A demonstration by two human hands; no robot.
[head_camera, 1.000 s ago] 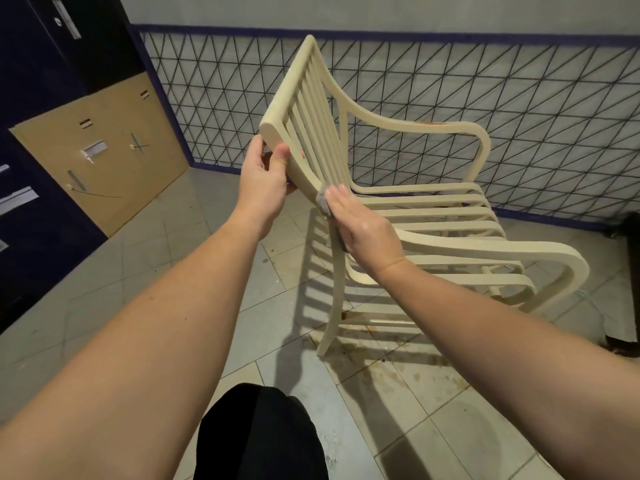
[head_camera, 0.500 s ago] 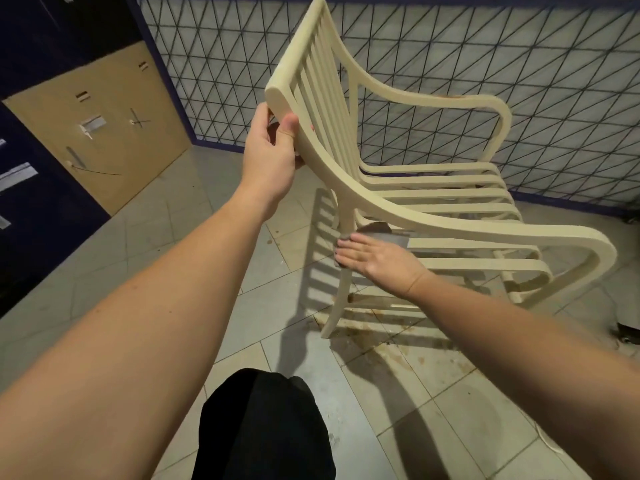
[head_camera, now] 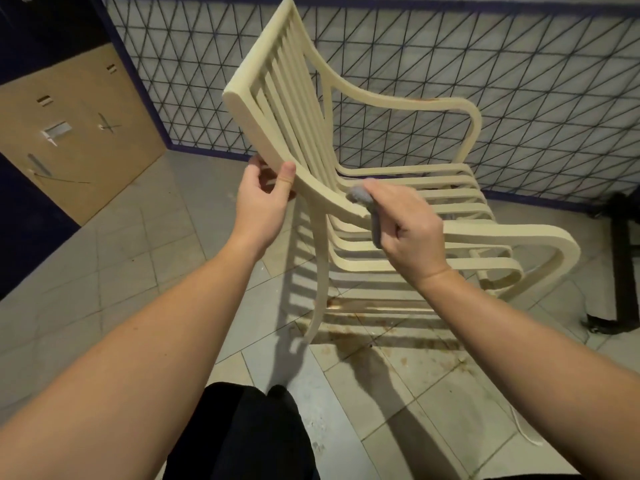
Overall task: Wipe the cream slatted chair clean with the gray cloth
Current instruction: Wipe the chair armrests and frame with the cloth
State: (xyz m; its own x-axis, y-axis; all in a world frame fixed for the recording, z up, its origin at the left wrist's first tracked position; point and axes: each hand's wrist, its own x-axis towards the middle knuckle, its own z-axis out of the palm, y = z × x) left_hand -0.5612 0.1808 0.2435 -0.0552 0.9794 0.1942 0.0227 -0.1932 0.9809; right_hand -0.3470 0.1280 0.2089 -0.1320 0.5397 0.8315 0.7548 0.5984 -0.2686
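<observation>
The cream slatted chair (head_camera: 294,109) is standing tilted on the tiled floor (head_camera: 145,265). The left hand (head_camera: 263,202) is gripping its back frame; the right hand (head_camera: 408,230) is pinching the gray cloth (head_camera: 360,195) against the near armrest.

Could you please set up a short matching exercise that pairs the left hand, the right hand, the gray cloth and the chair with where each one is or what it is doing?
Things:
1. left hand
2. right hand
3. gray cloth
4. chair

States:
A. bunched against the near armrest where it curves out of the backrest
B. tipped, with its brown-stained underside over stained floor tiles
C. grips the lower side rail of the backrest, thumb on the front
D. curled around the cloth, pressing it to the armrest

Pairs: 1-C, 2-D, 3-A, 4-B
</observation>
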